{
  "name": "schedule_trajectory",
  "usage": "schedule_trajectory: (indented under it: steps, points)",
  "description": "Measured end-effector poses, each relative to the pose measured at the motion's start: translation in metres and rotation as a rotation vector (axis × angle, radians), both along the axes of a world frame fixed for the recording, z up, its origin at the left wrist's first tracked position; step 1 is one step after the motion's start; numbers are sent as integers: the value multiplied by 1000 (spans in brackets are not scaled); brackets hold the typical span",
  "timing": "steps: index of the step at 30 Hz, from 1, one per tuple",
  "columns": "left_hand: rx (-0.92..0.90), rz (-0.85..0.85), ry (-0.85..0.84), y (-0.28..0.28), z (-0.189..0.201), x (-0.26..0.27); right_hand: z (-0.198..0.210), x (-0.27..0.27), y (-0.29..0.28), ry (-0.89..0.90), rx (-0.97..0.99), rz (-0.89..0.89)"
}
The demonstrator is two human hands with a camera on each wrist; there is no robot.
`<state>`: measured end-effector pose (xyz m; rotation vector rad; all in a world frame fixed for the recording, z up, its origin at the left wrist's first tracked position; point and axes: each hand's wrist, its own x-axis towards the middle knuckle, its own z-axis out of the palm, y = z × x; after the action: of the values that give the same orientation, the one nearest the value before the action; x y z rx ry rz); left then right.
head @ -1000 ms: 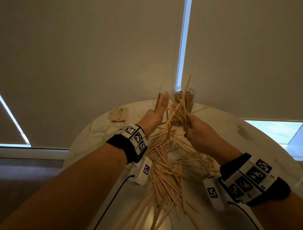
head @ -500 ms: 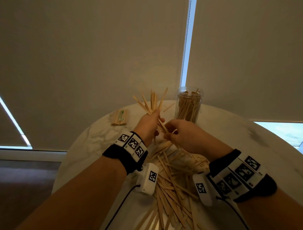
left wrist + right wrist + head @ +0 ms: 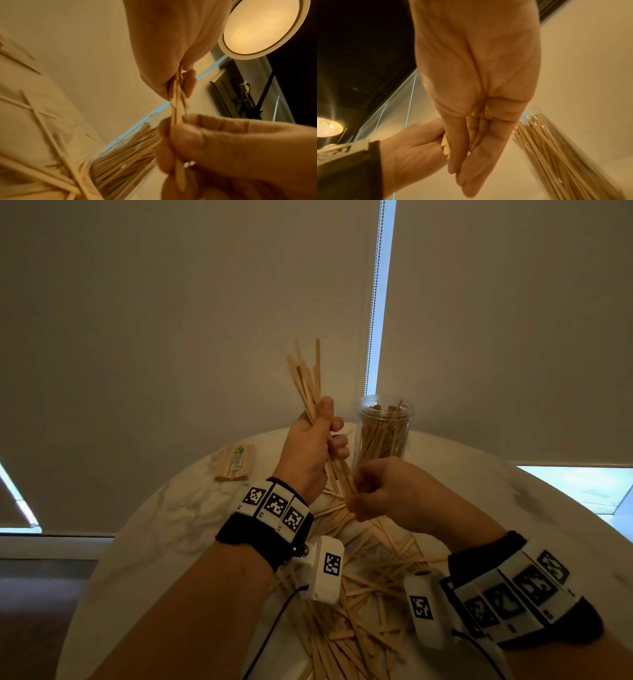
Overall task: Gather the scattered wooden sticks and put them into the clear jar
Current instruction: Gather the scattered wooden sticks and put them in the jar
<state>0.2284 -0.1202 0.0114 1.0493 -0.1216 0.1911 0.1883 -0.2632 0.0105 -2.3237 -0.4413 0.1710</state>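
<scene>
A bundle of wooden sticks (image 3: 310, 392) stands nearly upright above the counter (image 3: 164, 529), gripped at mid-length by the left hand (image 3: 310, 450), fingers curled round it and thumb pressed along its side. The right hand (image 3: 387, 491) pinches the bundle's lower ends, fingers closed on them, just near of the clear jar (image 3: 383, 429). The jar stands upright at the far edge of the counter, to the right of the bundle, already holding many sticks. Loose sticks (image 3: 359, 611) lie crisscrossed on the counter on the near side, below both wrists. A wrapped pack of sticks (image 3: 236, 462) lies flat at the far left.
</scene>
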Motion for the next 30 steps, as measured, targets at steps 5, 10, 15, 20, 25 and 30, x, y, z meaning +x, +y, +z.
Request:
schedule_trajectory:
  steps: [5,10,15,20,25,30]
  points:
    - [-38,-72,-54,-7,1,3,7,-3,-1,35,235,-56]
    - [81,-106,-84,-22,-3,0,13,1,-2,68,270,-113]
    - [405,-155,-136,-33,-5,-6,43,3,-31,-130,384,-281]
    - [602,-378,-195,-58,-2,-29,52,-1,-44,-443,515,-239]
    - [597,-385,-228,-60,0,-32,56,-4,-49,-606,437,-205]
    - [695,-407,-273,-59,3,-34,64,-6,-55,-722,309,-275]
